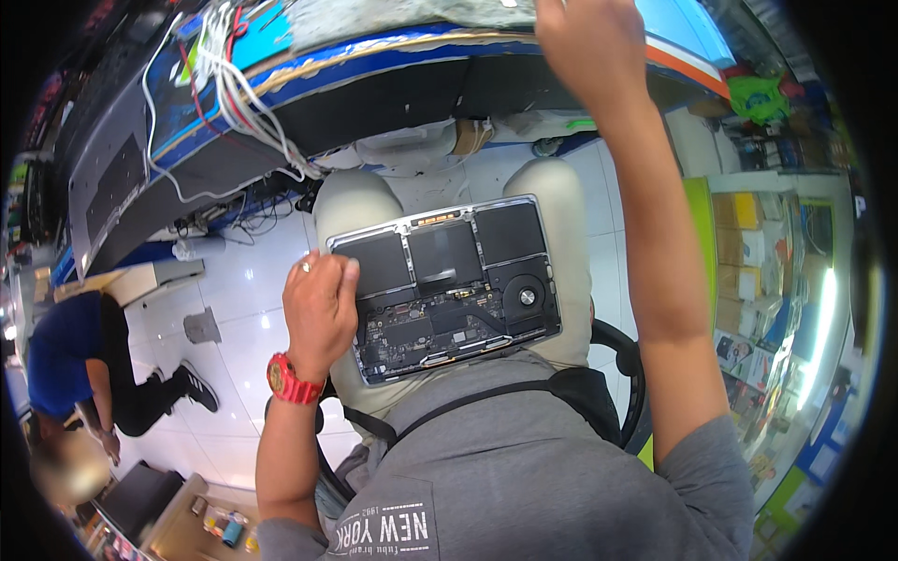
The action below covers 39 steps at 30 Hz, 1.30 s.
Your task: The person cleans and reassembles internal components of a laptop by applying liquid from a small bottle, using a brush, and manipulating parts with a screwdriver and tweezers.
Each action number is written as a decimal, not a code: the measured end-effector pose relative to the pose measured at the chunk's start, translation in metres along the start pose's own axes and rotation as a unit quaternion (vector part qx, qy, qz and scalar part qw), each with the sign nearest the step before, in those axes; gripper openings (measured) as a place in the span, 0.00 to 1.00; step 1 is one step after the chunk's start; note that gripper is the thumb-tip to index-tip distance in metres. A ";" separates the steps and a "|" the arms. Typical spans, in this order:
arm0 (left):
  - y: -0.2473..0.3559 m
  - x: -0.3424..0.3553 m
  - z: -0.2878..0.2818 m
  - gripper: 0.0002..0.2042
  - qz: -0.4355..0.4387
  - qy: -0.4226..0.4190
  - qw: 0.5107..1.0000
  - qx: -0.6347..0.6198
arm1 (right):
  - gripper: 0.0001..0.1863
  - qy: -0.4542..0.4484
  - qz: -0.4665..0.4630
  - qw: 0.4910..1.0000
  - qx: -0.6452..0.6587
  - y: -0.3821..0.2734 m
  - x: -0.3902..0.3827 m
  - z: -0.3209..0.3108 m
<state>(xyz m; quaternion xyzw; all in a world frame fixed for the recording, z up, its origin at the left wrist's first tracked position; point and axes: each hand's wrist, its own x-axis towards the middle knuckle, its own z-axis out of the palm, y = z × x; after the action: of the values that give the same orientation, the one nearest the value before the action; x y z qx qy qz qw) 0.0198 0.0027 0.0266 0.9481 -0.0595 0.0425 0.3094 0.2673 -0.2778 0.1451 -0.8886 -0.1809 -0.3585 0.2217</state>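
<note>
Across my lap rests an opened laptop base [449, 327] with its bottom cover off. Black battery packs fill its far half; a dark circuit board [412, 327] and a round fan [526, 295] lie in the near half. My left hand [321, 304], a red watch on its wrist, is closed around the left edge of the base, thumb near the edge and other fingers curled. My right hand [594, 47] reaches far forward over the workbench [393, 28]. Its fingers run past the top of the picture, so whatever they touch is hidden.
White cables [229, 93] hang over the bench's left end. To the left, a person in a blue shirt [65, 346] bends low near the tiled floor [243, 309]. On the right stands a lit glass display case [772, 309]. A green bag [758, 98] sits beyond the bench's right end.
</note>
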 end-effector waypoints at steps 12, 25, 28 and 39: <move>-0.020 0.015 0.031 0.22 -0.016 -0.018 1.000 -0.008 | 0.12 -0.370 -0.109 0.889 0.247 -0.075 -0.239 -0.039; -0.024 0.015 0.029 0.20 -0.017 -0.040 0.999 -0.015 | 0.15 -0.314 -0.175 0.907 0.220 -0.075 -0.248 -0.033; -0.025 0.014 0.028 0.20 -0.019 -0.039 0.999 -0.020 | 0.15 -0.307 -0.129 0.914 0.233 -0.078 -0.250 -0.031; 0.016 0.013 0.026 0.17 0.173 -0.150 0.970 -0.077 | 0.09 -0.279 0.018 0.924 0.262 -0.070 -0.220 -0.028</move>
<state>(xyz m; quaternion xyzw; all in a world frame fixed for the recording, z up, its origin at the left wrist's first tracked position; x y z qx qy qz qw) 0.0311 -0.0265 0.0163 0.8923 -0.2712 -0.0517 0.3572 0.0685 -0.2698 0.0239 -0.8657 -0.3070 -0.0321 0.3940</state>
